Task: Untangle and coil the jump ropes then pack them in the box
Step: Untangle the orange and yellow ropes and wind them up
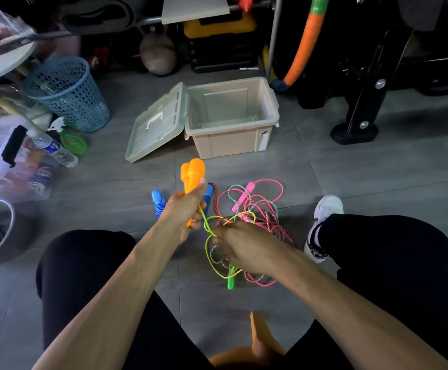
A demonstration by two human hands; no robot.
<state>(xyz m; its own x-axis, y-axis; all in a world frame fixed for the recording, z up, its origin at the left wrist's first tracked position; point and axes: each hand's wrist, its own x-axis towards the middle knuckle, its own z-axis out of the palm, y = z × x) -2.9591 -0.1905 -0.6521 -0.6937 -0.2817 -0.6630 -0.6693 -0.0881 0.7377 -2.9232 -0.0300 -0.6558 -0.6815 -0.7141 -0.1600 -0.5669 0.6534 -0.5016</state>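
Two orange handles [192, 173] are held together in the left hand [184, 209]. The fingers are curled tight around them. The handles stand almost upright, with their long way running from near to far and their thick tops pointing toward the far side. A yellow-green rope [209, 236] comes out from under this hand and is looped over to the right.

The rope is pinched by the right hand [241, 247], just right of the left hand. The fingers are bent around the loop, over the near part of the tangle.

The tangle of jump ropes [257, 212] is spread on the grey tiled floor [351, 177], between the knees. A pink rope [273, 182], a pale blue-green twisted rope [235, 190] and a red and white twisted rope [255, 279] are mixed in it. A pink handle [243, 196] lies at the far side of the tangle, tilted, with its top pointing far and right. A green handle [230, 279] sticks out at the near side and points toward the person. Two blue handles [158, 200] lie just beside the left hand, one on each side of it.

The beige plastic box [232, 116] is set on the floor farther away, well apart from the ropes. Its clear lid [156, 124] is swung open to the left and leans down to the floor.

A blue mesh basket [69, 92] is seen far left. A white shoe [324, 217] is seen right of the tangle.
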